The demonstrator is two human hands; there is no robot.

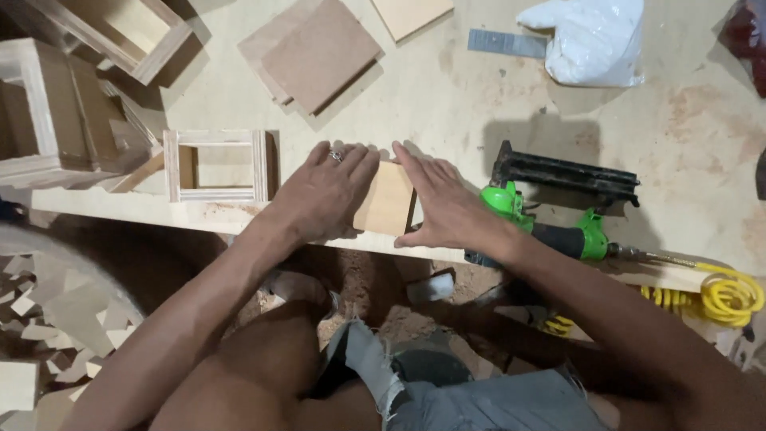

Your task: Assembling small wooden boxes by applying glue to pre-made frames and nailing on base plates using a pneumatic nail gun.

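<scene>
pressing from both sides, my left hand (pixel 323 191) and right hand (pixel 447 203) lay flat-palmed, fingers straight, squeezing a small wooden box (pixel 388 199) at the near edge of the workbench (pixel 447 96). i judged it mid-assembly: a finished open frame (pixel 215 165) sat just left, while the green nail gun (pixel 558 203) lay untouched beside my right wrist.

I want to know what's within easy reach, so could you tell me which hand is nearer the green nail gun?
Right. The right hand lies just beside the nail gun; the left hand sits farther away.
</scene>
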